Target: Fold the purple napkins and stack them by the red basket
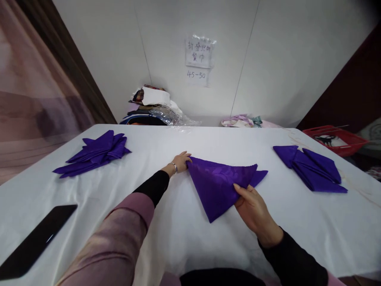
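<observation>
A purple cloth napkin [218,180], folded into layered triangles, lies in front of me with one point toward me. My left hand [181,162], with a bracelet at the wrist, pinches its far left corner. Along the napkin's right slanting edge, my right hand [253,206] grips the fabric, thumb on top and fingers underneath. Another pointed layer sticks out to the right behind that hand. Farther left sits a heap of purple napkins [97,153]. On the right lies a folded purple napkin [311,169] with several pointed flaps.
A white cloth covers the table [166,238]. A dark flat phone-like slab [38,240] lies at the near left. Beyond the far edge are a pile of fabrics [151,107] and some pale cloths [241,120]. A red basket [336,141] stands past the right edge.
</observation>
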The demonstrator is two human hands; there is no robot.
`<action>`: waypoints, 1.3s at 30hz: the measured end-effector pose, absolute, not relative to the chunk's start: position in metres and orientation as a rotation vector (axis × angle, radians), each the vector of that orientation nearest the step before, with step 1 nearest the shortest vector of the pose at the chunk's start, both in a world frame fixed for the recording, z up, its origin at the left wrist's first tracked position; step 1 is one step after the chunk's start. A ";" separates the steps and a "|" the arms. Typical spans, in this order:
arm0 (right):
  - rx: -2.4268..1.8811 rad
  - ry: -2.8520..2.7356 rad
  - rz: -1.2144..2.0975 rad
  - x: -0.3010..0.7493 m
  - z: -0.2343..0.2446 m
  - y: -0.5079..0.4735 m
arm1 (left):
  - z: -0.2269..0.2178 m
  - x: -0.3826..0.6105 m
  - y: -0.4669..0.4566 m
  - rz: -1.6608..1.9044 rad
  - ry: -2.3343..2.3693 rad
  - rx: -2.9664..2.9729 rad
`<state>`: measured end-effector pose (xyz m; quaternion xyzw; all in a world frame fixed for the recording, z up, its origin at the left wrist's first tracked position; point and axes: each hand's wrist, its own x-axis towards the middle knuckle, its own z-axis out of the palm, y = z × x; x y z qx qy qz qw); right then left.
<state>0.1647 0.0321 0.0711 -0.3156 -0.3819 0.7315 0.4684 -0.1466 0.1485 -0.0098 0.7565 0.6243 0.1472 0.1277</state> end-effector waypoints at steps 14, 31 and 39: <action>-1.056 -0.794 1.547 0.244 0.007 0.109 | -0.008 -0.166 0.196 0.341 1.699 2.156; -1.501 -1.045 1.369 0.278 -0.004 0.158 | 0.001 -0.157 0.160 0.623 1.779 1.825; -1.707 -1.268 1.064 0.292 -0.011 0.184 | -0.008 -0.157 0.155 0.665 1.845 1.824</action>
